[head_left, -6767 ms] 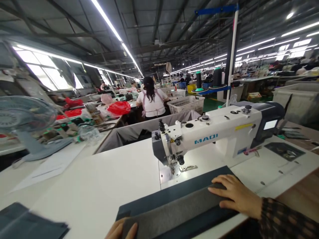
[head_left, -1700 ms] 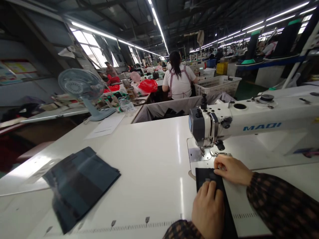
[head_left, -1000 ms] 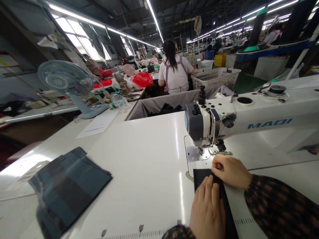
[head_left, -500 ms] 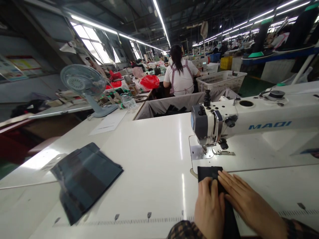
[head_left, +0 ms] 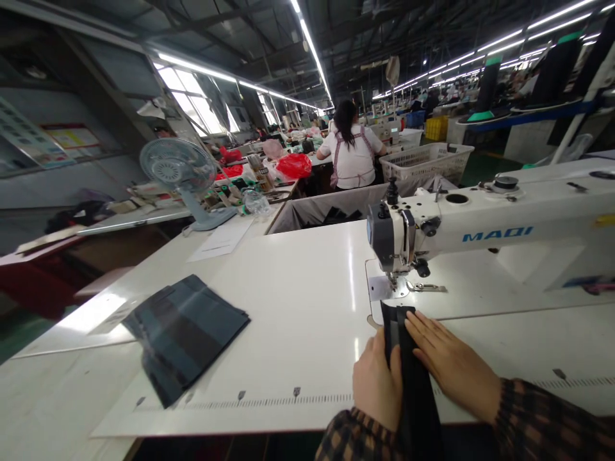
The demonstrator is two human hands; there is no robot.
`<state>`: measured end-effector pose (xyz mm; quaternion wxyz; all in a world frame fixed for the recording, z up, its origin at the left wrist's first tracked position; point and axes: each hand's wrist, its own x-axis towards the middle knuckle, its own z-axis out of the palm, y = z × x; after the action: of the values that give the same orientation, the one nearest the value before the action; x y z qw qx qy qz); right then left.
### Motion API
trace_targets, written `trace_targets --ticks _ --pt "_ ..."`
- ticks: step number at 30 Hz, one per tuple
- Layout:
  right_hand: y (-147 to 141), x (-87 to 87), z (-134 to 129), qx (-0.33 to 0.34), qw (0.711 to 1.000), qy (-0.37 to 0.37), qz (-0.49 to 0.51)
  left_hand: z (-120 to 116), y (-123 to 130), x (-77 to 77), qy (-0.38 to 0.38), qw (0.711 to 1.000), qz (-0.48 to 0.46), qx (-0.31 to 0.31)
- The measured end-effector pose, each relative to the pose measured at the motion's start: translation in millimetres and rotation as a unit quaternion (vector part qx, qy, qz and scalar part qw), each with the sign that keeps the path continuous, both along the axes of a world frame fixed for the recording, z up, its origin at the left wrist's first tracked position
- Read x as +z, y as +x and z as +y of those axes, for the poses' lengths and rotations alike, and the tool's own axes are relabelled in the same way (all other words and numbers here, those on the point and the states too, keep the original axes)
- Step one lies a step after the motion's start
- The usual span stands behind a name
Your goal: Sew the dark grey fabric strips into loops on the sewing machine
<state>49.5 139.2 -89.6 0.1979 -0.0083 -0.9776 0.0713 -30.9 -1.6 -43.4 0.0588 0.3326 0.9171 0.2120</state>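
A long dark fabric strip (head_left: 408, 378) lies on the white sewing table (head_left: 298, 301), its far end just short of the presser foot of a white sewing machine (head_left: 480, 230). My left hand (head_left: 377, 384) grips the strip's left edge, thumb curled over it. My right hand (head_left: 451, 365) lies flat on the strip's right side, fingers stretched toward the needle.
A stack of dark fabric pieces (head_left: 185, 333) sits to the left on the table. Behind are a desk fan (head_left: 180, 176), papers, a grey cloth bin (head_left: 331, 208) and a white basket (head_left: 425, 160). A person in a white top (head_left: 353, 157) sits facing away.
The strip has slid forward toward the presser foot. My left hand went from lying on top of it to gripping its left edge. The view shifted slightly.
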Motion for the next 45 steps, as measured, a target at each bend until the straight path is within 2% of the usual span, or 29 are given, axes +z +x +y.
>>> trace_targets --ticks 4,6,9,14,18,20,26,31,39,45 --pt "-6 1.1 -1 0.009 1.0 -0.03 0.001 22 7 -4.1 -0.11 0.992 0.063 -0.021" --pt "-7 1.9 0 0.012 1.0 -0.026 -0.001 26 5 -6.2 -0.13 0.988 0.06 -0.049" --pt "-7 2.6 0 0.012 1.0 -0.001 0.002 24 0 -5.4 -0.121 0.989 0.03 -0.081" --pt "-9 2.8 0 0.005 1.0 0.016 0.008 25 -7 2.9 -0.127 0.989 -0.01 -0.079" --pt "-10 2.3 1 0.006 1.0 0.029 -0.006 28 -13 7.6 -0.036 0.994 -0.041 -0.093" --pt "-10 1.9 2 0.007 0.999 0.031 -0.014 27 -16 8.5 -0.015 0.992 -0.053 -0.112" --pt "-10 2.6 3 0.011 1.0 0.006 -0.027 28 -17 5.7 -0.092 0.987 -0.033 -0.128" --pt "-13 3.9 7 0.011 0.999 -0.004 -0.04 32 -25 5.8 -0.059 0.987 -0.041 -0.146" --pt "-34 4.6 30 0.043 0.998 -0.024 -0.04 52 -43 9.0 -0.121 0.984 -0.011 -0.131" --pt "-48 5.5 42 0.044 0.998 0.021 -0.04 64 -55 9.8 -0.137 0.982 -0.021 -0.13"
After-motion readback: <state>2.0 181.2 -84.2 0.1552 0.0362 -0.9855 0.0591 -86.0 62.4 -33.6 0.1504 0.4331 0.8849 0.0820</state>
